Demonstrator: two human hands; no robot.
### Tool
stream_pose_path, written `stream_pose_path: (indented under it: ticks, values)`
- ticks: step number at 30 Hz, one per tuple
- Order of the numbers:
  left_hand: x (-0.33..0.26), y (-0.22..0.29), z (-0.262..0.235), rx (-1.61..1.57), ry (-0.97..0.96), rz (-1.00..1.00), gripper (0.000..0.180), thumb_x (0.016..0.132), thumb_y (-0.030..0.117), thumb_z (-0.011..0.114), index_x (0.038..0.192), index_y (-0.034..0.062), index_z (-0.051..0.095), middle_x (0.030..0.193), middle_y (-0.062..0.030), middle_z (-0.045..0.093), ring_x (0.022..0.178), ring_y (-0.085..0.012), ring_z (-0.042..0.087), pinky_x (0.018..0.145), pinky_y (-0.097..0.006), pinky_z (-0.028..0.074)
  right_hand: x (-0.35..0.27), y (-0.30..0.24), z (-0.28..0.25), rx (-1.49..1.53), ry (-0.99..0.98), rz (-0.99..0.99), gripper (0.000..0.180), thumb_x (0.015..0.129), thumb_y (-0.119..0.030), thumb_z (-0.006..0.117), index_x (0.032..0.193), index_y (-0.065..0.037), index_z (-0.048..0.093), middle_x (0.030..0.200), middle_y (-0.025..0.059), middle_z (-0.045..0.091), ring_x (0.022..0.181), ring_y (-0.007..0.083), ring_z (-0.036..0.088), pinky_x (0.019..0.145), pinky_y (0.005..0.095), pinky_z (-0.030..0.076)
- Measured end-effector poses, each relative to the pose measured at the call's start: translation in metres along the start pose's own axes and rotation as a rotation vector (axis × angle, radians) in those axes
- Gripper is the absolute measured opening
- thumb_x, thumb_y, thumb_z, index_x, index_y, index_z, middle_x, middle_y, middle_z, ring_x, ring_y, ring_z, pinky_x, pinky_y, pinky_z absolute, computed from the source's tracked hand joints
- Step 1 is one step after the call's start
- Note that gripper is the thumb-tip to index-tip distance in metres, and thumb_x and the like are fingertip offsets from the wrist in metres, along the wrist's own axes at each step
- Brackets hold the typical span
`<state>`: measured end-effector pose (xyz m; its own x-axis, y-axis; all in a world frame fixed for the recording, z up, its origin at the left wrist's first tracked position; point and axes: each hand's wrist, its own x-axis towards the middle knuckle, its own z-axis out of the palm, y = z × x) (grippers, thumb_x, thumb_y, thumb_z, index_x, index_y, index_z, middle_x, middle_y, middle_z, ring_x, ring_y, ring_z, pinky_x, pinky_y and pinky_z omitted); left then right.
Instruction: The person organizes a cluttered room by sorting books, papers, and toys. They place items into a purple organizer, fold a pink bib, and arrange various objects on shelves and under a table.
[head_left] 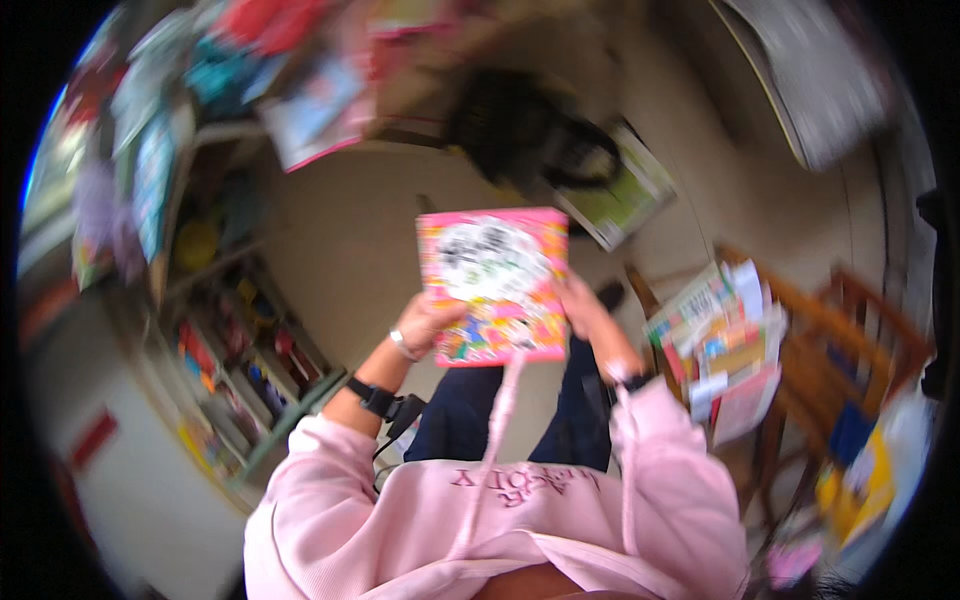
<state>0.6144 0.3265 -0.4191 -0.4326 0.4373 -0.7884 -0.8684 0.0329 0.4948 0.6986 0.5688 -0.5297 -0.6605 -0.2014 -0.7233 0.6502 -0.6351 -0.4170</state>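
A square pink picture book [495,285] with a white patch and colourful drawings on its cover is held up in front of me, above my legs. My left hand [430,322] grips its lower left edge, thumb over the cover. On the opposite side, my right hand [583,305] holds the right edge. The fingers behind the book are hidden. A bracelet and a black strap circle my left wrist, and a dark band shows at my right cuff. Whether the book is a single volume cannot be told.
To the right, a wooden chair [805,340] bears a pile of books and papers [715,345]. A black bag [515,130] lies on the floor ahead beside a green flat item [625,190]. Shelves [250,370] stand at left. A cluttered table [410,95] is at the far side.
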Motion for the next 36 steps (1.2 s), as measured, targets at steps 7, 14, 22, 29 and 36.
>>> stream_pose_path:
  ticks: [7,14,22,29,36]
  values:
    - [-0.179,0.069,-0.009,0.174,-0.202,0.295,0.038,0.077,0.010,0.069,0.110,-0.0014,0.056,0.106,-0.0063,0.062,0.093,-0.0134,0.058,0.084,-0.030,0.047,-0.118,-0.046,0.172,-0.199,-0.005,-0.243,0.043,0.078,-0.016,0.070,0.113,-0.001,0.050,0.098,0.0061,0.060,0.087,0.0149,0.058,0.078,0.0298,0.047]
    - [-0.304,0.059,0.012,-0.125,-0.021,0.543,0.040,0.081,0.023,0.066,0.113,0.0018,0.055,0.101,-0.0035,0.061,0.086,-0.0121,0.058,0.068,-0.027,0.051,-0.154,-0.127,0.314,-0.227,-0.515,-0.471,0.052,0.077,-0.019,0.070,0.118,0.002,0.046,0.111,0.0089,0.056,0.096,0.0190,0.057,0.083,0.0339,0.047]
    - [-0.373,0.051,0.022,0.574,1.034,1.101,0.037,0.082,0.012,0.058,0.118,0.0056,0.054,0.110,-0.0169,0.059,0.096,-0.0277,0.061,0.083,-0.032,0.050,-0.138,-0.142,0.447,-0.947,-0.488,0.013,0.045,0.091,-0.035,0.048,0.127,-0.009,0.037,0.117,0.0042,0.050,0.105,0.0189,0.049,0.090,0.0387,0.038]
    - [-0.504,-0.013,-0.144,0.967,1.740,0.922,0.052,0.074,0.002,0.050,0.125,0.0090,0.050,0.127,-0.0180,0.047,0.122,-0.0331,0.042,0.098,-0.038,0.040,-0.175,-0.001,0.643,-0.401,-1.180,0.667,0.072,0.086,-0.056,0.043,0.135,-0.005,0.030,0.132,0.0133,0.043,0.118,0.0288,0.045,0.097,0.0452,0.038]
    - [-0.635,-0.059,-0.281,1.065,1.884,0.661,0.046,0.080,0.004,0.047,0.126,0.0106,0.049,0.129,-0.0166,0.046,0.123,-0.0307,0.040,0.096,-0.036,0.042,-0.168,0.157,0.793,-0.731,-0.886,0.686,0.037,0.084,-0.009,0.055,0.116,0.007,0.044,0.108,0.0181,0.057,0.096,0.0284,0.060,0.086,0.0426,0.048]
